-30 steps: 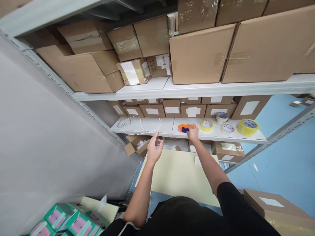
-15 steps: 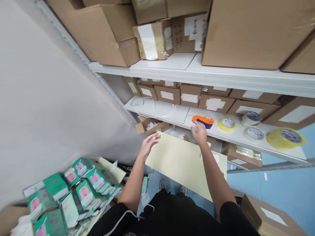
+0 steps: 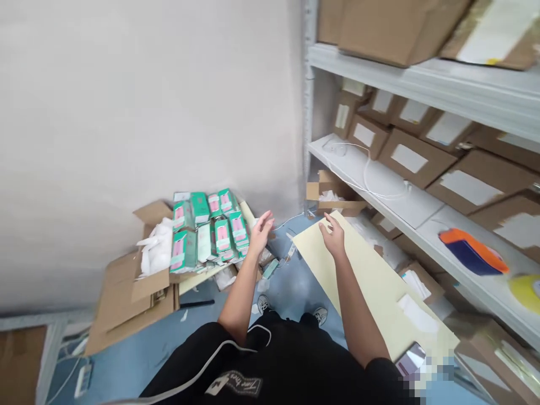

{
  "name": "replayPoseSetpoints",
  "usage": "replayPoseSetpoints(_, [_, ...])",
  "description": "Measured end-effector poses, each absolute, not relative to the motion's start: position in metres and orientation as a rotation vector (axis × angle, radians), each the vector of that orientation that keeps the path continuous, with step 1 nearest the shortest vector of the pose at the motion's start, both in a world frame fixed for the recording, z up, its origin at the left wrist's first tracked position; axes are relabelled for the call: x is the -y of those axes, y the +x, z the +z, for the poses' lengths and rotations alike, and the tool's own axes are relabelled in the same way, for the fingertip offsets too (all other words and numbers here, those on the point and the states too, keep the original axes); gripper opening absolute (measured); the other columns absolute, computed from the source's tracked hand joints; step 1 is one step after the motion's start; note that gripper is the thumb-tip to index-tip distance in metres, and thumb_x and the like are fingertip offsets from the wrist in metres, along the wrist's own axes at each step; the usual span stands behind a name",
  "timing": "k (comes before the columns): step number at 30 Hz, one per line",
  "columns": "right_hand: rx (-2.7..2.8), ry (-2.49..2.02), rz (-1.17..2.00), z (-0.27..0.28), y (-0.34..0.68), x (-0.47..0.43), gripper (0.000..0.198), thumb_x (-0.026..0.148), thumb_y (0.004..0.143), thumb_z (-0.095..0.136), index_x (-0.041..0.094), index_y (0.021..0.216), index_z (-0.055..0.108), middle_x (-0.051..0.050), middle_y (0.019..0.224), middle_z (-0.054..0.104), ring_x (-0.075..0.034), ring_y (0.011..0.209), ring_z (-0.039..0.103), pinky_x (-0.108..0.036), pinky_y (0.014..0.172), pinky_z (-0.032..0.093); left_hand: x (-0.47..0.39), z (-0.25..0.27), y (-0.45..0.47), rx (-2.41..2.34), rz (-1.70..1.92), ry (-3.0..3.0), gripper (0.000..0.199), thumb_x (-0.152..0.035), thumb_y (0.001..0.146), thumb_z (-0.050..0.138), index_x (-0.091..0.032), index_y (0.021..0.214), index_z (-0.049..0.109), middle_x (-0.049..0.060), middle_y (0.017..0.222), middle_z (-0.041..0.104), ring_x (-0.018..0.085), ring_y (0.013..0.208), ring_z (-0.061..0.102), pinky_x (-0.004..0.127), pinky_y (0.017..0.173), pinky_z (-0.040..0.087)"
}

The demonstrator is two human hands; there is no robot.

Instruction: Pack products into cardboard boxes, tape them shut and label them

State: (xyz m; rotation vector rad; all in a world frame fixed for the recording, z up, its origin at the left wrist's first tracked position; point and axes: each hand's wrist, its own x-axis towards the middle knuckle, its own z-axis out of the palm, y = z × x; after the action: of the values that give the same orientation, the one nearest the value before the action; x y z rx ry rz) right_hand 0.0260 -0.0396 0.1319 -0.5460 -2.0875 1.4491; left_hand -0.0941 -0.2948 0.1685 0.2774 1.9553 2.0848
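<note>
My left hand [image 3: 261, 233] is raised in mid-view with its fingers apart and nothing in it. It is nearest to several green boxes with pink panels [image 3: 222, 235], stacked to its left. My right hand [image 3: 333, 236] hovers over the far end of a pale yellow board [image 3: 358, 270], fingers apart and holding nothing. An orange and dark blue tool [image 3: 473, 251], whose kind I cannot make out, lies on the shelf at the right, apart from both hands.
A grey metal shelf [image 3: 426, 216] with cardboard boxes runs along the right. Below it sits an open carton [image 3: 341, 206]. An open cardboard box with white wrapping [image 3: 159, 247] stands at left. A phone [image 3: 410, 360] and white paper [image 3: 417, 313] lie on the board.
My view has swung left toward the wall and the green boxes. My right hand has come off the orange and blue tool, which stays on the shelf. My left hand remains empty.
</note>
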Motion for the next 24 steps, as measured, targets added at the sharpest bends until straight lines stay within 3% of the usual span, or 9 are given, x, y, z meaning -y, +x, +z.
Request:
replayPoseSetpoints(7, [2.171,-0.380,1.674,0.131,-0.085,0.196,0.058,0.051,0.091,0.064,0.021,0.140,0.067,-0.016,0.144,0.065,-0.030,0.127,0.063,-0.047,0.102,0.056,0.427,0.167,-0.146,-2.121,2.198,0.136,0.055,-0.041,0.094,0.069,-0.024,0.146,0.061,0.011,0.155,0.058,0.028,0.140,0.057,0.042,0.117,0.046])
replayPoseSetpoints(13, [2.287,-0.206,1.832,0.114,-0.163,0.326,0.060,0.049,0.088,0.066,0.020,0.140,0.067,-0.015,0.144,0.065,-0.030,0.127,0.064,-0.045,0.103,0.056,0.568,0.147,-0.179,-2.419,2.114,-0.218,0.053,-0.031,0.093,0.067,-0.020,0.144,0.062,0.012,0.151,0.061,0.028,0.135,0.061,0.041,0.113,0.049])
replayPoseSetpoints(18, [2.422,-0.127,1.945,0.098,-0.200,0.417,0.061,0.048,0.086,0.068,0.022,0.142,0.066,-0.013,0.145,0.066,-0.031,0.131,0.063,-0.046,0.107,0.054,0.666,0.122,-0.182,-2.631,1.766,-0.544,0.044,-0.025,0.092,0.063,-0.016,0.135,0.067,0.013,0.135,0.071,0.028,0.124,0.066,0.038,0.105,0.051])
replayPoseSetpoints(24, [2.544,-0.187,2.083,0.068,-0.218,0.480,0.068,0.049,0.082,0.074,0.023,0.143,0.065,-0.014,0.150,0.062,-0.033,0.134,0.062,-0.050,0.113,0.049,0.705,0.098,-0.177,-2.701,1.166,-0.346,0.028,-0.029,0.095,0.057,-0.016,0.113,0.074,0.011,0.111,0.076,0.025,0.104,0.068,0.032,0.090,0.049])
